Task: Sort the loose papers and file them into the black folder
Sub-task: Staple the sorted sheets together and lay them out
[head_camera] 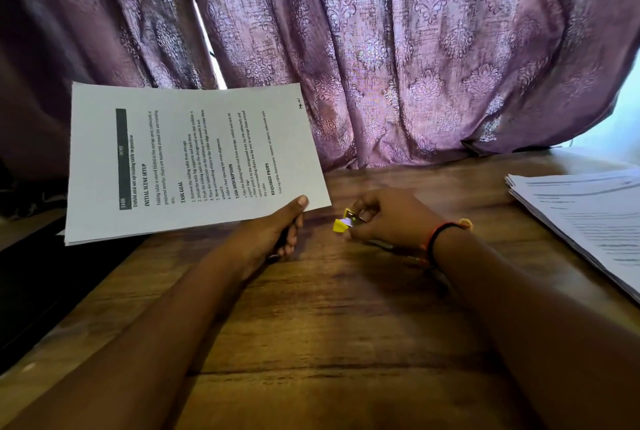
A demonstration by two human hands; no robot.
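While your left hand (277,232) pinches the stapled set (194,159) by its near corner, thumb on top and fingers curled beneath, the sheets are held clear of the wooden table (329,325) with the printed face turned up toward you, probably so that the heading can be read for sorting. A staple (300,106) shows at the far right corner of the top page, which suggests these pages already form one bundle. Your right hand (388,218) rests low on the table just beside the set, its fingers closed round a small yellow stapler (344,221); holding the tool down and apart from the paper keeps it out of the way while you check the set. More loose papers (581,218) lie fanned in a pile at the table's right edge, well apart from both hands and apparently waiting their turn. A dark flat surface (31,284) lies at the left, partly beneath the raised sheets; it may be the black folder, but that cannot be told for certain. By this reading, you are between fastening a bundle and filing it, with much of the pile not yet sorted.
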